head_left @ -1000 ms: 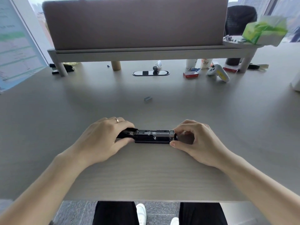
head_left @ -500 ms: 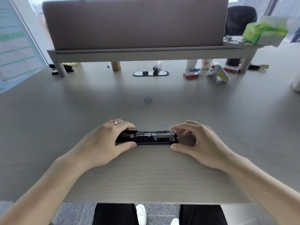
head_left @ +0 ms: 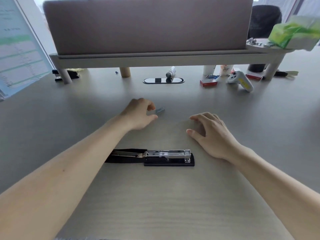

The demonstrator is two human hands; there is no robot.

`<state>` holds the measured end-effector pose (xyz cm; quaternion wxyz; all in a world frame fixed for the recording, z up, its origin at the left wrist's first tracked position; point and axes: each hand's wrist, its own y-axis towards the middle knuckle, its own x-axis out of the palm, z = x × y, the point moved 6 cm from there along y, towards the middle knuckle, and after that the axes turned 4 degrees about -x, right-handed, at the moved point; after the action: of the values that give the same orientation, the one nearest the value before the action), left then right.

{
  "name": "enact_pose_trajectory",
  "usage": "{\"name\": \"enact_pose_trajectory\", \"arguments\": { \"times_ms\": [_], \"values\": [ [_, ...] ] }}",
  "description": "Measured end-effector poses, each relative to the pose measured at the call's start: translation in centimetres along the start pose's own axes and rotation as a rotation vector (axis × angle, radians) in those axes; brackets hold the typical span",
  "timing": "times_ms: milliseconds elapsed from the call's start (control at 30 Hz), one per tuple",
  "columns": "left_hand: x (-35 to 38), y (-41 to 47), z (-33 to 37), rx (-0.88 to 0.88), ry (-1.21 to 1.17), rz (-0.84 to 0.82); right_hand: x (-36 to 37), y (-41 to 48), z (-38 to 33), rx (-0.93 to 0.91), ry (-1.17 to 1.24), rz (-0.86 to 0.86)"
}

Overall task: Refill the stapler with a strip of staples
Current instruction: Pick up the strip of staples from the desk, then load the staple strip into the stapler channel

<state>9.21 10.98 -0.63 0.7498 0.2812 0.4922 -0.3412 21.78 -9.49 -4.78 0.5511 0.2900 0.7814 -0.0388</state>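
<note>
Our left hand at the small grey staple strip

Fingers parted, empty; our right hand spread flat; black-and-chrome stapler lies open.

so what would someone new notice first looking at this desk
Probably the black stapler lying flipped open near the desk's front edge, its metal channel showing. Next, the left hand reaching for a small staple strip farther back, fingers just short of it, while the right hand hovers empty.

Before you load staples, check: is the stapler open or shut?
Open: the stapler lies with its black top swung back flat, metal staple channel exposed.
</note>
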Motion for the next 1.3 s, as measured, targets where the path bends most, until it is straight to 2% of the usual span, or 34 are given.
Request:
{"name": "enact_pose_trajectory", "arguments": {
  "times_ms": [233,467,633,767,867,967,1233,1300],
  "values": [
    [1.3,4.1,0.7,0.023,0.013,0.111,0.2,0.2,0.5,0.005,-0.002,-0.012],
    [0.0,1.5,1.5,0.116,-0.069,0.166,-0.3,-0.1,0.3,0.016,0.061,0.010],
    [-1.2,-4.4,3.0,0.337,-0.181,0.203,-1.2,-0.3,-1.3,0.039,0.387,0.193],
    [-1.4,-6.5,4.3,0.543,-0.190,0.257,-0.2,0.9,-3.9,0.026,0.611,0.109],
    [-1.6,-7.2,4.1,0.548,-0.254,0.299,0.2,1.1,-3.9,0.049,0.794,0.076],
    [-1.3,-7.7,4.2,0.579,-0.198,0.324,0.5,1.0,-3.4,0.066,0.937,0.055],
    [-1.0,-8.0,3.9,0.541,-0.227,0.328,1.0,0.7,-3.5,0.167,1.072,-0.020],
    [-1.0,-7.8,3.7,0.472,-0.300,0.318,0.9,0.6,-3.4,0.186,1.087,-0.012]
  ]
}}
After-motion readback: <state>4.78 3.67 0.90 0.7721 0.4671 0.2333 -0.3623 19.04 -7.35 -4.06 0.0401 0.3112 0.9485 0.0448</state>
